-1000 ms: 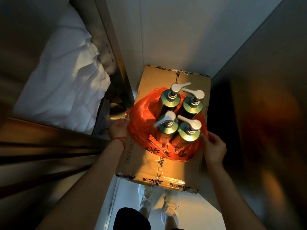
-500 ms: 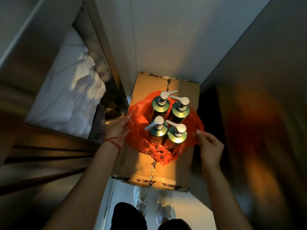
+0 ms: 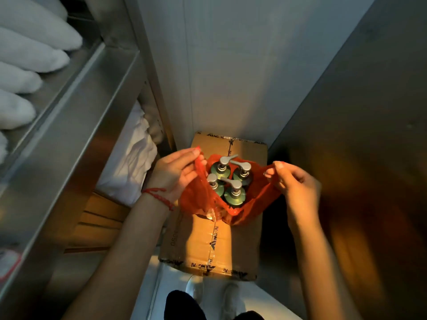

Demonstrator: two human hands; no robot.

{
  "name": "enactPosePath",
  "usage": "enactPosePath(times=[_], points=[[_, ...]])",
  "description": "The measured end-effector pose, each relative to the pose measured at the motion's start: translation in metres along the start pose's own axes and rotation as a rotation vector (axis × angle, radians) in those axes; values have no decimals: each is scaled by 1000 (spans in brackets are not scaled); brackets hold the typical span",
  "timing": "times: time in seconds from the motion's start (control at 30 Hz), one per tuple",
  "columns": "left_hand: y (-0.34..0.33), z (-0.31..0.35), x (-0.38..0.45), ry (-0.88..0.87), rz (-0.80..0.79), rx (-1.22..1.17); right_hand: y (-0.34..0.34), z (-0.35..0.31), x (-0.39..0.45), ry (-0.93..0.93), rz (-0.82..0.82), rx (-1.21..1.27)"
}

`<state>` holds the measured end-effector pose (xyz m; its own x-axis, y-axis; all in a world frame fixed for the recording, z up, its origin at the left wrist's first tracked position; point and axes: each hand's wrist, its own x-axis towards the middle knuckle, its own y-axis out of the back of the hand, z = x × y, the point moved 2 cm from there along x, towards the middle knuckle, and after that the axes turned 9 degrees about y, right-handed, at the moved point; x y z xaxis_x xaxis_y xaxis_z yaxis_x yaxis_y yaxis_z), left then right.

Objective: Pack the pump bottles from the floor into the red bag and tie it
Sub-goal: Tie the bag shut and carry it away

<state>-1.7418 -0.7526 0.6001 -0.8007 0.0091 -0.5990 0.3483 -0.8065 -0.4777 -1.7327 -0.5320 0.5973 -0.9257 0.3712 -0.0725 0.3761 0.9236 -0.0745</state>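
Several green pump bottles (image 3: 233,195) with silver pump heads stand upright together inside the red plastic bag (image 3: 198,199). The bag rests on a taped cardboard box (image 3: 208,245). My left hand (image 3: 175,174) pinches the bag's left edge and holds it raised beside the bottles. My right hand (image 3: 293,181) pinches the bag's right edge, also raised. The bag's mouth gapes between my hands, and the bottles' lower parts are hidden by the plastic.
A steel shelf unit (image 3: 76,116) with white folded linens (image 3: 131,162) stands at the left. A grey wall (image 3: 219,77) is behind the box and a dark metal panel (image 3: 369,135) at the right. My shoes (image 3: 196,289) are on the pale floor below the box.
Both hands have risen from the bag's base at the box top to its upper edges, pulling the red plastic up around the bottles. The camera has moved back and up.
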Motion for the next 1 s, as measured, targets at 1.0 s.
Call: enactPosePath(times=[1.0], points=[[-65, -5, 15, -564, -183, 733, -32, -23, 7, 494, -446, -383]])
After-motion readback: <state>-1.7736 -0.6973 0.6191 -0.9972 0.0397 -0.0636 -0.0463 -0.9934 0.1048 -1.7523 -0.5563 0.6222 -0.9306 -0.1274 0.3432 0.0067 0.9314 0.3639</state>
